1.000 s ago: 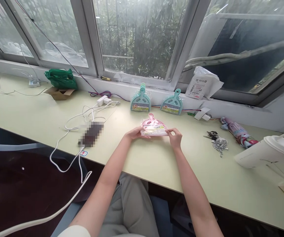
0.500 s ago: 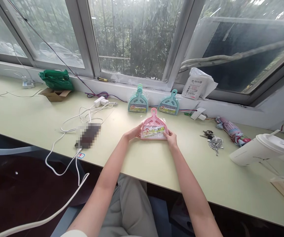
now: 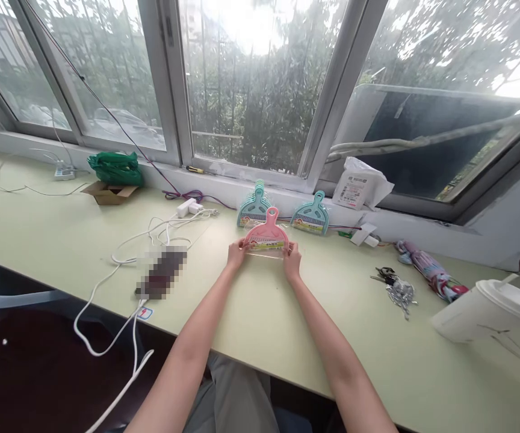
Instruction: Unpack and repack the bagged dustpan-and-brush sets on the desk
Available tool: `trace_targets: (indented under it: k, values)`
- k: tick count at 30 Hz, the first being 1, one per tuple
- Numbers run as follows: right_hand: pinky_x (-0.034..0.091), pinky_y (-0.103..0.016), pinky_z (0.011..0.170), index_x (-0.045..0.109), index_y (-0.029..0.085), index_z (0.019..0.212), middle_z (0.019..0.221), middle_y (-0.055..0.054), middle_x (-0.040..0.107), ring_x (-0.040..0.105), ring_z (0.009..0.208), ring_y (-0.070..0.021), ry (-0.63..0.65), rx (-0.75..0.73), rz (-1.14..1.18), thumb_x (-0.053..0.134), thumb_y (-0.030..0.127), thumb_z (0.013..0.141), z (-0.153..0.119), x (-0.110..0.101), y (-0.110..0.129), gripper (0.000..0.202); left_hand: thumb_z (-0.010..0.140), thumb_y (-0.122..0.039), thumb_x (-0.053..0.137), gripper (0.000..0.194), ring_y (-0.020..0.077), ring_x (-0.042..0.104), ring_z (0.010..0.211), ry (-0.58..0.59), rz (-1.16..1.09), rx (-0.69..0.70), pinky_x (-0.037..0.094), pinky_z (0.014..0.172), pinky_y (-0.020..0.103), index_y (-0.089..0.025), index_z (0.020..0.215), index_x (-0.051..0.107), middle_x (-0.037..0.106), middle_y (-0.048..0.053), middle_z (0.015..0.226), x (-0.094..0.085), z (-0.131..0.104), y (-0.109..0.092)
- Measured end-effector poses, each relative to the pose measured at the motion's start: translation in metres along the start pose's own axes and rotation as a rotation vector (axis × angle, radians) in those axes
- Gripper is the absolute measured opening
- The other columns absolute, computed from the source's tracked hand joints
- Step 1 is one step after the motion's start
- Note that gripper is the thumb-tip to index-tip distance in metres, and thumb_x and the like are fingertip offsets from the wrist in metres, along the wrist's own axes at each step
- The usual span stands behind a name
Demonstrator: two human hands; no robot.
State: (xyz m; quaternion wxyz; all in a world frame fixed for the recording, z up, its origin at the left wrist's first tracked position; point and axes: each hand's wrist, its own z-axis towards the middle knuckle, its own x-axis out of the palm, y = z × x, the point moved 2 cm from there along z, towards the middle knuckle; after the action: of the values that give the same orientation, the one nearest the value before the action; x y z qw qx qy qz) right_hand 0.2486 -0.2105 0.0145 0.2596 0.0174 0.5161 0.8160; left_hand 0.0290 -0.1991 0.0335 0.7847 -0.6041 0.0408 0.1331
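Observation:
A pink mini dustpan-and-brush set in clear wrapping, handle upward, is held between my two hands over the table. My left hand grips its lower left corner. On the opposite corner, the fingers of my right hand are closed. Directly behind it stands a stack of turquoise dustpan sets, partly hidden by the pink one. Another turquoise dustpan set leans against the sill to the right, also wrapped and with its handle up.
Left of my arms lie white cables and a pixelated dark object. Keys, a folded umbrella and a white lidded cup are at the right. A green bag sits in a cardboard box at the back left.
Both hands have carried the pink dustpan set slightly left and farther back, closer to the turquoise stack, which it now partly covers. The camera view has tilted upward.

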Motion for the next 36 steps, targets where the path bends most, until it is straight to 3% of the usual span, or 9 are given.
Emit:
trace_targets:
  k: [5, 9, 14, 19, 23, 25, 29, 32, 36]
  values:
    - [0.047, -0.039, 0.078, 0.047, 0.023, 0.107, 0.101, -0.010, 0.066, 0.062, 0.088, -0.0245, 0.034, -0.105, -0.035, 0.038, 0.034, 0.086, 0.040, 0.065, 0.007, 0.026, 0.072, -0.021, 0.060, 0.014, 0.0214, 0.060, 0.085, -0.101, 0.082, 0.047, 0.044, 0.081, 0.030, -0.022, 0.084, 0.066, 0.069, 0.004, 0.085, -0.031, 0.049, 0.018]
    - [0.045, -0.046, 0.087, 0.042, 0.021, 0.126, 0.116, -0.013, 0.061, 0.058, 0.105, -0.0284, 0.053, -0.144, -0.076, 0.029, 0.033, 0.089, 0.074, 0.101, -0.006, 0.040, 0.074, -0.022, 0.059, 0.011, 0.0225, 0.059, 0.086, -0.101, 0.166, 0.098, 0.044, 0.083, 0.033, -0.020, 0.084, 0.064, 0.064, 0.006, 0.085, -0.030, 0.095, 0.036]
    - [0.020, -0.052, 0.113, 0.014, 0.014, 0.146, 0.155, -0.015, 0.017, 0.009, 0.144, -0.0259, 0.000, -0.242, -0.148, 0.022, 0.038, 0.092, 0.104, 0.126, -0.029, 0.059, 0.077, -0.016, 0.056, 0.036, 0.0265, 0.044, 0.120, -0.163, 0.265, 0.183, 0.034, 0.103, 0.042, -0.019, 0.113, 0.056, 0.049, 0.013, 0.124, -0.010, 0.135, 0.055]
    - [0.013, -0.055, 0.114, -0.007, 0.016, 0.149, 0.158, -0.013, -0.001, -0.001, 0.145, -0.0262, 0.037, -0.198, -0.222, 0.022, 0.054, 0.093, 0.107, 0.127, -0.036, 0.074, 0.086, -0.031, 0.052, 0.064, 0.0246, 0.013, 0.143, -0.114, 0.195, 0.279, 0.014, 0.115, 0.043, -0.020, 0.143, 0.025, 0.022, 0.014, 0.151, 0.002, 0.140, 0.065]
    - [0.013, -0.059, 0.112, -0.012, 0.021, 0.149, 0.158, -0.011, -0.004, -0.002, 0.145, -0.0260, 0.121, -0.207, -0.256, 0.021, 0.055, 0.094, 0.100, 0.121, -0.028, 0.073, 0.085, -0.042, 0.056, 0.076, 0.0226, 0.014, 0.144, -0.060, 0.069, 0.224, 0.016, 0.115, 0.037, -0.020, 0.147, 0.017, 0.020, 0.013, 0.154, -0.003, 0.136, 0.066]
    - [0.012, -0.060, 0.112, -0.012, 0.024, 0.149, 0.158, -0.010, -0.005, -0.001, 0.146, -0.0253, 0.150, -0.229, -0.270, 0.021, 0.055, 0.094, 0.098, 0.118, -0.024, 0.072, 0.082, -0.045, 0.059, 0.077, 0.0241, 0.023, 0.141, -0.046, 0.050, 0.181, 0.023, 0.113, 0.038, -0.021, 0.145, 0.023, 0.029, 0.014, 0.150, -0.011, 0.135, 0.066]
    - [0.016, -0.056, 0.112, -0.011, 0.027, 0.149, 0.158, -0.008, -0.002, 0.003, 0.146, -0.0235, 0.075, -0.228, -0.274, 0.022, 0.055, 0.094, 0.100, 0.113, -0.024, 0.070, 0.082, -0.050, 0.055, 0.047, 0.0263, 0.051, 0.119, -0.088, 0.103, 0.117, 0.042, 0.096, 0.040, -0.019, 0.119, 0.058, 0.059, 0.012, 0.122, -0.028, 0.136, 0.069]
    - [0.021, -0.049, 0.113, -0.008, 0.025, 0.150, 0.158, -0.008, 0.001, 0.006, 0.145, -0.0223, -0.020, -0.193, -0.232, 0.023, 0.055, 0.094, 0.106, 0.110, -0.031, 0.071, 0.077, -0.051, 0.061, 0.038, 0.0262, 0.058, 0.106, -0.158, 0.152, 0.138, 0.049, 0.083, 0.036, -0.019, 0.098, 0.069, 0.065, 0.011, 0.110, -0.034, 0.137, 0.069]
    - [0.022, -0.045, 0.113, -0.002, 0.023, 0.150, 0.158, -0.011, 0.001, 0.005, 0.145, -0.0232, 0.010, -0.124, -0.159, 0.031, 0.058, 0.091, 0.111, 0.108, -0.041, 0.076, 0.072, -0.049, 0.067, 0.042, 0.0249, 0.062, 0.096, -0.092, 0.099, 0.116, 0.050, 0.078, 0.036, -0.018, 0.101, 0.068, 0.066, 0.012, 0.109, -0.036, 0.136, 0.067]
